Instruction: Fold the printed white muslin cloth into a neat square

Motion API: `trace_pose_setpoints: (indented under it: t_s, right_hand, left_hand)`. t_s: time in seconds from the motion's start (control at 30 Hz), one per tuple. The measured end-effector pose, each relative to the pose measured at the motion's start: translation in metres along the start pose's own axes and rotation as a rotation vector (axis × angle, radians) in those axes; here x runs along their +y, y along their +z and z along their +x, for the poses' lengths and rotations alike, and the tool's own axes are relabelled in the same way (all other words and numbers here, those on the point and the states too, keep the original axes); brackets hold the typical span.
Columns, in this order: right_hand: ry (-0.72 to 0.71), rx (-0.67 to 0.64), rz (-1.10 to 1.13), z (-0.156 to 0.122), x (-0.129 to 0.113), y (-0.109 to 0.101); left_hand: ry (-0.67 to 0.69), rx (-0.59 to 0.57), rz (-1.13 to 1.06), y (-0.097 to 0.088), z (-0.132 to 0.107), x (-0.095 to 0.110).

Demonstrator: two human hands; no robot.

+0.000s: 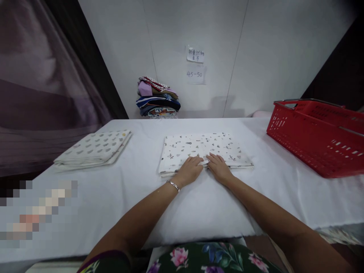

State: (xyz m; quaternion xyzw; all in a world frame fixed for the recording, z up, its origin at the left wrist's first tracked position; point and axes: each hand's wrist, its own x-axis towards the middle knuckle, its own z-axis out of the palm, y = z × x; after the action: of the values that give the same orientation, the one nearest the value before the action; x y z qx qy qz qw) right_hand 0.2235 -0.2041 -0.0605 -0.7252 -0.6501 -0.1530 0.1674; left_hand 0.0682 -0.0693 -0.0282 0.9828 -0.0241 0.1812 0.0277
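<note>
Both our hands lie flat and open, gripping nothing: left hand and right hand rest side by side on the near edge of the folded patterned cloth. It sits mid-table, long axis parallel to the table's near edge, equally close to either hand.

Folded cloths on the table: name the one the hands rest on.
The middle white folded cloth with small dark prints; left hand and right hand rest on its near edge. The grey-heart-printed cloth lies untouched, leftward.
</note>
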Motion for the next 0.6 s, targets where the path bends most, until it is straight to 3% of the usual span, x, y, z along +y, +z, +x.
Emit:
trace_pose_setpoints:
  t_s: [0.07,0.3,0.47,0.6]
  right_hand:
    - [0.004,0.006,0.000,0.000,0.000,0.001]
    - [0.002,0.003,-0.015,0.001,0.002,0.002]
    - [0.004,0.007,-0.030,0.000,0.002,0.002]
    - [-0.011,0.023,-0.010,-0.003,0.001,0.000]
  left_hand:
    - [0.033,-0.013,0.044,0.003,0.005,0.004]
    - [-0.036,-0.029,0.116,0.020,0.022,0.013]
    - [-0.018,-0.046,0.117,0.018,0.027,0.018]
    - [-0.098,0.002,0.009,0.014,0.018,0.019]
